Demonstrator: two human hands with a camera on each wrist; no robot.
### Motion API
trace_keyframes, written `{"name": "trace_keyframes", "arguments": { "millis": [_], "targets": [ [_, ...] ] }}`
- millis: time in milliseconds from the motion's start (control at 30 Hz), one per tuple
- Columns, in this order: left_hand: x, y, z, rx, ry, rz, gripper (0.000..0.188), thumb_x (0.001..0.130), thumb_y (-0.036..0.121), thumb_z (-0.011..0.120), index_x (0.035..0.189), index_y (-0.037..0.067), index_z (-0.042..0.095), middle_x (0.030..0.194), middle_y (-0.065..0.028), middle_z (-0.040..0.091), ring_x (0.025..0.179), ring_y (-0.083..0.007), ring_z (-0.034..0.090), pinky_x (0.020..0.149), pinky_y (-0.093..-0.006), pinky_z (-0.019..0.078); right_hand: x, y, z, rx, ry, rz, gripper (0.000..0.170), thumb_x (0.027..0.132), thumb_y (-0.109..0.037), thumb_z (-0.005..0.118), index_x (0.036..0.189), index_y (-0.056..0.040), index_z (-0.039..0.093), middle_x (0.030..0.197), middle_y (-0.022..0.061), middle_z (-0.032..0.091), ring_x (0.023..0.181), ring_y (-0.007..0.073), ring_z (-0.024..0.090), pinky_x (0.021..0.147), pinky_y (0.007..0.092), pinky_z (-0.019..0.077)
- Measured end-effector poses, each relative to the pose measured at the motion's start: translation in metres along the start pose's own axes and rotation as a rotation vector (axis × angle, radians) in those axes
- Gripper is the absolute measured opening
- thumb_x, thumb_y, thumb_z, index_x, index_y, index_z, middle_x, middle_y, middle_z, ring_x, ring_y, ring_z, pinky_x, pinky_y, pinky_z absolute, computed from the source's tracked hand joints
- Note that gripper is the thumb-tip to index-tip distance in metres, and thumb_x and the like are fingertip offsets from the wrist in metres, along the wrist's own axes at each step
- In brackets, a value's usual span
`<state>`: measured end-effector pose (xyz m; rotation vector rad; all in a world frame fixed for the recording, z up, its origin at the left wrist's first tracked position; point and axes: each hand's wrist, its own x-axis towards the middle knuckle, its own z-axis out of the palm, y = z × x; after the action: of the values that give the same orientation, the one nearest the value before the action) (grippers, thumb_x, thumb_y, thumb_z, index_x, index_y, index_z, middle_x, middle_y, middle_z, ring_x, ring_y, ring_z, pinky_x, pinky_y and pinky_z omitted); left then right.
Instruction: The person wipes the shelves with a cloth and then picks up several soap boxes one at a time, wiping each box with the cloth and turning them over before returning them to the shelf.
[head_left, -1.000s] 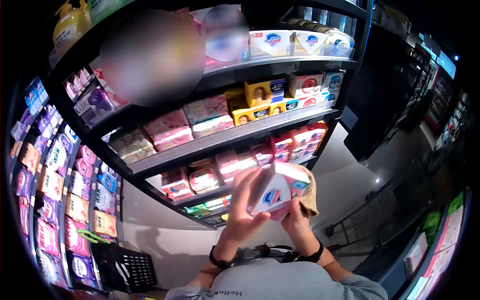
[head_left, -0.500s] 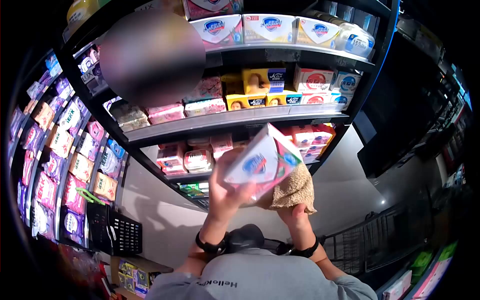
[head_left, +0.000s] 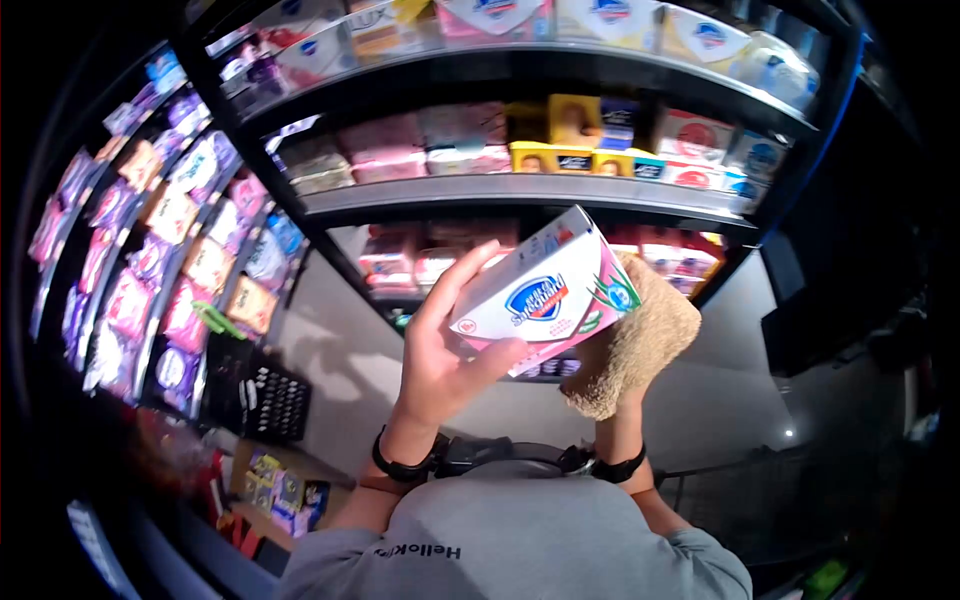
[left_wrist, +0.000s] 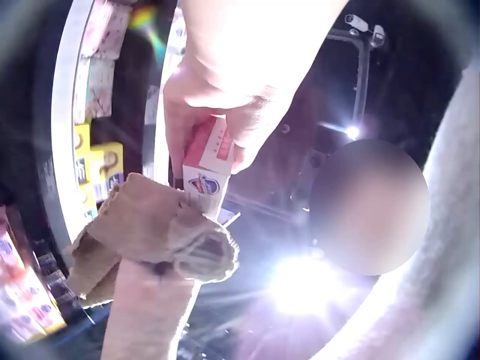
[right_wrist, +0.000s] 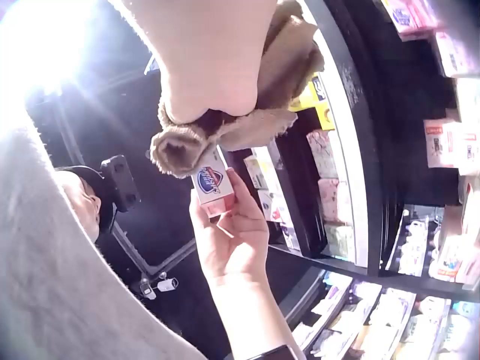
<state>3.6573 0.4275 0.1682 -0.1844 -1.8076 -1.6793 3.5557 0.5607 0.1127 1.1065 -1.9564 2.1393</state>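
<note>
A white and pink Safeguard soap box (head_left: pixel 540 300) is tilted up in front of the person's chest. The left hand (head_left: pixel 428 365) grips its left end, with the thumb across the front and the fingers behind. Against the box's right side is a tan terry cloth (head_left: pixel 650 335), bunched over the right hand (head_left: pixel 628 402), which holds it. Most of the right fingers are hidden under the fabric. In the left wrist view the cloth (left_wrist: pixel 142 214) overlaps the lower end of the box (left_wrist: pixel 208 161). The right wrist view shows the left fingertips pinching the box (right_wrist: pixel 214 186).
Ahead stands a shelf rack (head_left: pixel 520 195) stocked with boxed soaps. Packed goods fill another shelf (head_left: pixel 150 260) on the left. A black basket (head_left: pixel 270 400) with green handles sits on the floor, near a carton (head_left: pixel 280 490) of small packs.
The box has turned its printed front more fully to the head camera. The cloth has come up to the right of the box with the right hand. The head view has shifted.
</note>
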Motion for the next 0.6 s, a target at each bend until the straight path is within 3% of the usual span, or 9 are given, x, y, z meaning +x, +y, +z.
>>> {"name": "trace_keyframes", "arguments": {
  "millis": [67, 100, 133, 367, 433, 467, 533, 567, 600],
  "targets": [
    [-0.011, 0.006, -0.015, -0.028, 0.015, -0.059, 0.075, 0.067, 0.011, 0.067, 0.127, -0.002, 0.024, 0.105, -0.0136, 0.051, 0.100, -0.0170, 0.048, 0.087, -0.0287, 0.0348, -0.011, 0.011, 0.025, 0.766, 0.125, 0.115, 0.069, 0.066, -0.023, 0.070, 0.120, 0.0017, 0.035, 0.117, 0.0103, 0.043, 0.104, 0.0214, 0.044, 0.093, 0.0341, 0.0326],
    [-0.014, 0.002, -0.026, 0.104, -0.025, 0.018, 0.077, 0.067, 0.009, 0.065, 0.128, -0.001, 0.018, 0.103, -0.0142, 0.052, 0.098, -0.0180, 0.049, 0.086, -0.0291, 0.0353, -0.002, 0.000, 0.026, 0.696, -0.030, 0.045, 0.070, 0.064, -0.024, 0.072, 0.119, 0.0011, 0.038, 0.117, 0.0091, 0.044, 0.105, 0.0205, 0.044, 0.092, 0.0331, 0.0324],
    [-0.017, 0.001, -0.028, 0.104, 0.015, 0.000, 0.076, 0.067, 0.008, 0.064, 0.127, -0.001, 0.019, 0.103, -0.0143, 0.052, 0.097, -0.0181, 0.050, 0.085, -0.0290, 0.0363, 0.011, -0.004, 0.020, -0.076, -0.148, -0.138, 0.070, 0.061, -0.024, 0.073, 0.119, -0.0013, 0.039, 0.119, 0.0113, 0.043, 0.106, 0.0233, 0.044, 0.092, 0.0343, 0.0322],
    [-0.021, -0.025, -0.050, 0.026, 0.201, 0.123, 0.067, 0.064, 0.026, 0.072, 0.112, -0.005, 0.037, 0.097, -0.0117, 0.053, 0.091, -0.0151, 0.051, 0.079, -0.0267, 0.0406, -0.028, 0.069, 0.033, 0.250, -0.108, -0.027, 0.070, 0.060, -0.023, 0.071, 0.119, -0.0036, 0.040, 0.119, 0.0150, 0.043, 0.106, 0.0285, 0.045, 0.092, 0.0360, 0.0320],
    [-0.023, -0.026, -0.059, -0.009, 0.205, 0.124, 0.070, 0.063, 0.034, 0.072, 0.110, -0.006, 0.038, 0.098, -0.0146, 0.054, 0.094, -0.0174, 0.051, 0.081, -0.0284, 0.0401, -0.020, 0.061, 0.037, -0.623, -0.165, -0.362, 0.064, 0.062, -0.020, 0.070, 0.118, -0.0047, 0.042, 0.117, 0.0147, 0.045, 0.106, 0.0286, 0.045, 0.090, 0.0368, 0.0333],
    [-0.021, -0.026, -0.059, -0.014, 0.211, 0.124, 0.070, 0.063, 0.034, 0.072, 0.110, -0.006, 0.038, 0.098, -0.0146, 0.054, 0.094, -0.0174, 0.051, 0.081, -0.0284, 0.0401, -0.016, 0.054, 0.043, -0.628, -0.171, -0.363, 0.064, 0.062, -0.020, 0.070, 0.118, -0.0047, 0.042, 0.117, 0.0147, 0.045, 0.106, 0.0286, 0.045, 0.090, 0.0368, 0.0333],
    [-0.019, -0.024, -0.054, -0.124, 0.304, 0.059, 0.078, 0.065, 0.046, 0.067, 0.113, -0.006, 0.035, 0.106, -0.0194, 0.049, 0.101, -0.0255, 0.048, 0.087, -0.0339, 0.0374, -0.011, 0.043, 0.058, -0.573, 0.006, -0.401, 0.058, 0.067, -0.017, 0.068, 0.117, -0.0037, 0.042, 0.116, 0.0122, 0.047, 0.106, 0.0236, 0.046, 0.089, 0.0359, 0.0353],
    [-0.015, -0.031, -0.060, -0.278, 0.225, 0.169, 0.064, 0.068, 0.028, 0.069, 0.113, -0.005, 0.036, 0.111, -0.0235, 0.048, 0.107, -0.0273, 0.046, 0.089, -0.0335, 0.0361, -0.018, 0.045, 0.067, 0.259, 0.072, -0.027, 0.057, 0.068, -0.016, 0.068, 0.117, -0.0019, 0.041, 0.115, 0.0108, 0.048, 0.104, 0.0202, 0.047, 0.088, 0.0346, 0.0363],
    [-0.013, -0.034, -0.065, -0.282, 0.216, 0.166, 0.064, 0.068, 0.028, 0.069, 0.113, -0.005, 0.036, 0.111, -0.0235, 0.048, 0.107, -0.0273, 0.046, 0.089, -0.0335, 0.0361, -0.018, 0.048, 0.073, 0.256, 0.082, -0.027, 0.057, 0.068, -0.016, 0.068, 0.117, -0.0019, 0.041, 0.115, 0.0108, 0.048, 0.104, 0.0202, 0.047, 0.088, 0.0346, 0.0363]
  ]
}}
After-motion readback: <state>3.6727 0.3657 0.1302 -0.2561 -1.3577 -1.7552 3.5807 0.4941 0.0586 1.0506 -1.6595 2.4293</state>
